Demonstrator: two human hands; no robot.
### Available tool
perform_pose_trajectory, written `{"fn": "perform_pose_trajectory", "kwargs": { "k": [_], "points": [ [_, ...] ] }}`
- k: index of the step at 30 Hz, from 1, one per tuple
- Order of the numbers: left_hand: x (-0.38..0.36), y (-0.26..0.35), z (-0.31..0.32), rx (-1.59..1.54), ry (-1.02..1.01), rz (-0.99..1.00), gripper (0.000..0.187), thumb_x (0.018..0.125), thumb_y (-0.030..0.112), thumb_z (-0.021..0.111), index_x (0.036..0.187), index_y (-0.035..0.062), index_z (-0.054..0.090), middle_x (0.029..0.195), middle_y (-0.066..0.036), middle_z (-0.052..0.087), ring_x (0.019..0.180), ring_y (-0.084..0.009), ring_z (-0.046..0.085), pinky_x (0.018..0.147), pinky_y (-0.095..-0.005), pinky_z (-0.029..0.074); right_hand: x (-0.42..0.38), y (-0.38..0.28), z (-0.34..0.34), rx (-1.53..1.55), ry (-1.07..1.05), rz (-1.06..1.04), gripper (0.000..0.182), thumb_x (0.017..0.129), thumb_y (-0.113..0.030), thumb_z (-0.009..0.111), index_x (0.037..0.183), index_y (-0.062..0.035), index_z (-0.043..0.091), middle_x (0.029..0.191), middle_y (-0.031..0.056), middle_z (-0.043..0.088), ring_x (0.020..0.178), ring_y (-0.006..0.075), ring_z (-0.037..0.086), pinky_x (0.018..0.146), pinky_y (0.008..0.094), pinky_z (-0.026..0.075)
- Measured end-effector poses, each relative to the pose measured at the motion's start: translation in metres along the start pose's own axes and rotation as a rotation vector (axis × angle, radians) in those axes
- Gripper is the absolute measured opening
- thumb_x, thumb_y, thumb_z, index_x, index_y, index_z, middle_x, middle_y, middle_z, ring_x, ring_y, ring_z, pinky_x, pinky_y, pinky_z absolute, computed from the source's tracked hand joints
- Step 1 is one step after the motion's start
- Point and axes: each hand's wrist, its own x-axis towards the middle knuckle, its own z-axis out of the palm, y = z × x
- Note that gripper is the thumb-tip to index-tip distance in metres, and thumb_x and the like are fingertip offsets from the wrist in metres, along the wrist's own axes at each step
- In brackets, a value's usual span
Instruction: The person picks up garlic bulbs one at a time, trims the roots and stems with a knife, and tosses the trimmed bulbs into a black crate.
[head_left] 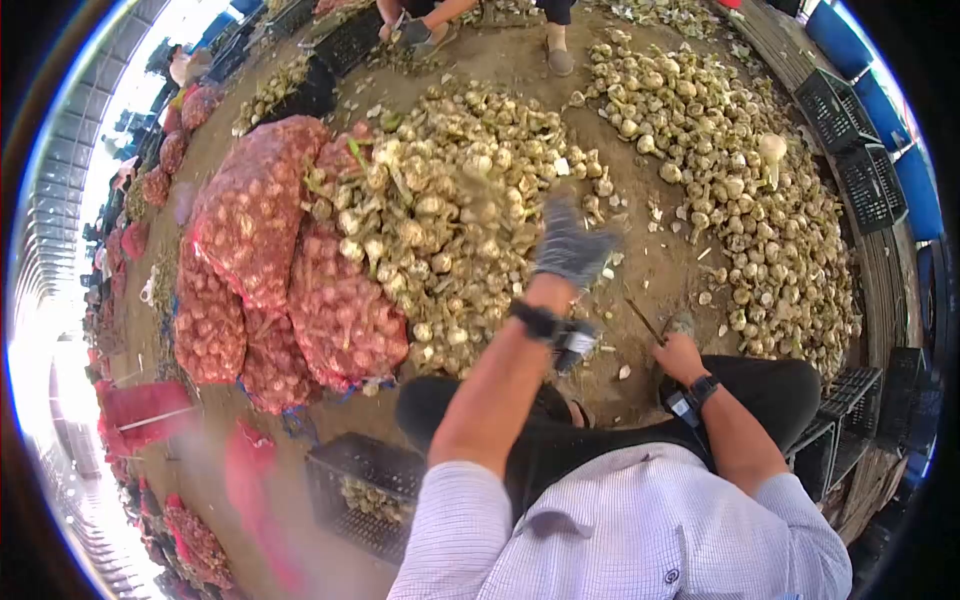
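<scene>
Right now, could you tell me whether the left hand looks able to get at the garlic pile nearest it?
Probably yes: the gloved left hand is blurred but reaches out beside the garlic pile, and I see nothing standing between them.

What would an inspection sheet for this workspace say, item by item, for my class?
Surface: brown, earth-like ground.
Job's things: two heaps of garlic-like bulbs, left heap and right heap; filled red net sacks beside the left one.
Clutter: pale scraps between the heaps.
Hands: left hand gloved, blurred, grip unclear; right hand bare, gripping a slender tool.
Cables: nothing seen.
Surroundings: another person's hand, black crates, blue containers.
</scene>
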Motion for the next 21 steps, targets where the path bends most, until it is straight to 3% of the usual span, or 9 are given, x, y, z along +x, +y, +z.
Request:
{"fn": "perform_pose_trajectory", "kwargs": {
  "k": [3, 6, 7, 9, 14, 17, 19, 20, 21],
  "points": [
    [0.03, -0.08, -0.046, 0.352, -0.06, -0.321, 0.092, 0.074, 0.044, 0.074, 0.142, -0.0011, 0.031, 0.145, -0.024, 0.035, 0.133, -0.0368, 0.036, 0.111, -0.0431, 0.031, 0.002, 0.003, -0.002, 0.023, -0.049, 0.011, 0.036, 0.076, -0.029, 0.063, 0.081, 0.0067, 0.065, 0.077, 0.0279, 0.063, 0.078, 0.0432, 0.062, 0.073, 0.0488, 0.05],
    [0.03, -0.24, -0.095, 0.857, 0.145, -0.351, 0.082, 0.076, 0.046, 0.069, 0.137, -0.0038, 0.043, 0.143, -0.024, 0.041, 0.13, -0.0385, 0.041, 0.112, -0.0436, 0.03, -0.011, 0.0, -0.003, -0.012, -0.114, 0.095, 0.034, 0.076, -0.03, 0.064, 0.082, 0.0042, 0.066, 0.081, 0.025, 0.065, 0.08, 0.0415, 0.063, 0.075, 0.0476, 0.051],
    [0.037, -0.264, -0.122, 0.84, 0.124, -0.395, 0.08, 0.076, 0.042, 0.07, 0.137, -0.0026, 0.043, 0.141, -0.024, 0.043, 0.13, -0.0371, 0.041, 0.111, -0.0422, 0.031, -0.011, -0.002, -0.004, -0.04, -0.139, 0.095, 0.035, 0.076, -0.031, 0.064, 0.08, 0.004, 0.066, 0.08, 0.0247, 0.065, 0.079, 0.0414, 0.063, 0.075, 0.0475, 0.051],
    [0.026, -0.257, -0.139, 0.952, 0.139, -0.387, 0.078, 0.076, 0.037, 0.071, 0.141, 0.0051, 0.041, 0.138, -0.02, 0.048, 0.125, -0.0342, 0.048, 0.109, -0.0408, 0.036, -0.011, 0.001, 0.003, -0.004, -0.126, 0.03, 0.038, 0.076, -0.034, 0.064, 0.076, 0.0038, 0.065, 0.079, 0.0252, 0.064, 0.077, 0.0414, 0.063, 0.072, 0.0481, 0.051],
    [0.053, -0.207, -0.14, 0.939, 0.0, -0.836, 0.086, 0.073, 0.034, 0.076, 0.146, 0.0132, 0.035, 0.139, -0.013, 0.049, 0.116, -0.0327, 0.057, 0.095, -0.042, 0.049, -0.013, -0.005, 0.004, 0.085, -0.157, 0.019, 0.037, 0.077, -0.033, 0.063, 0.076, 0.0036, 0.065, 0.076, 0.0254, 0.063, 0.073, 0.0415, 0.061, 0.069, 0.0494, 0.049],
    [0.048, -0.215, -0.139, 0.677, 0.083, -0.661, 0.082, 0.075, 0.03, 0.075, 0.144, 0.0105, 0.035, 0.136, -0.017, 0.051, 0.113, -0.0316, 0.058, 0.091, -0.0407, 0.05, -0.011, -0.01, -0.003, 0.073, -0.134, -0.022, 0.036, 0.077, -0.033, 0.063, 0.077, 0.0035, 0.065, 0.075, 0.0257, 0.063, 0.072, 0.0417, 0.061, 0.068, 0.0496, 0.049],
    [0.04, -0.229, -0.132, 0.303, 0.113, -0.492, 0.074, 0.081, 0.023, 0.071, 0.143, 0.0078, 0.034, 0.131, -0.019, 0.054, 0.104, -0.0288, 0.061, 0.085, -0.0386, 0.052, -0.013, -0.01, -0.004, 0.092, -0.094, -0.043, 0.036, 0.078, -0.032, 0.063, 0.08, 0.0033, 0.066, 0.075, 0.0259, 0.062, 0.071, 0.0421, 0.06, 0.068, 0.0495, 0.049],
    [0.034, -0.242, -0.128, -0.156, 0.057, -0.471, 0.074, 0.085, 0.022, 0.067, 0.146, 0.0091, 0.028, 0.13, -0.021, 0.055, 0.098, -0.0289, 0.062, 0.083, -0.0398, 0.052, -0.01, -0.009, 0.0, 0.123, -0.067, -0.061, 0.036, 0.078, -0.032, 0.063, 0.082, 0.0032, 0.066, 0.075, 0.026, 0.062, 0.071, 0.0423, 0.06, 0.068, 0.0495, 0.048],
    [0.019, -0.221, -0.132, -0.367, -0.006, -0.383, 0.067, 0.087, 0.017, 0.063, 0.145, 0.0095, 0.03, 0.128, -0.02, 0.056, 0.097, -0.0289, 0.062, 0.085, -0.0409, 0.051, -0.005, -0.012, 0.005, 0.158, -0.048, -0.093, 0.036, 0.078, -0.032, 0.063, 0.084, 0.0031, 0.066, 0.076, 0.0261, 0.062, 0.07, 0.0425, 0.06, 0.068, 0.0494, 0.048]
  ]
}}
